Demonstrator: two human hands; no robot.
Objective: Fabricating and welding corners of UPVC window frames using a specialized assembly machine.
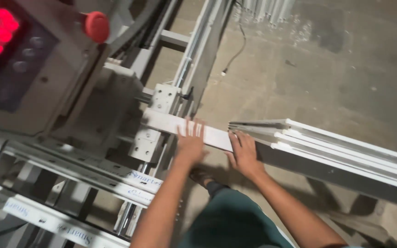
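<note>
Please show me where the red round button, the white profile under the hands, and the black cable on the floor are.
red round button [97,26], head view, its cap.
white profile [217,137], head view, bare top face between hands.
black cable [236,53], head view, mid-length.

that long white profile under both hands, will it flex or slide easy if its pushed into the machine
The white profile looks rigid: it runs straight with no visible sag. Its smooth flat face suggests it would slide easily under the left hand and right hand. Being long, its far end may swing if pushed off-line.
</note>
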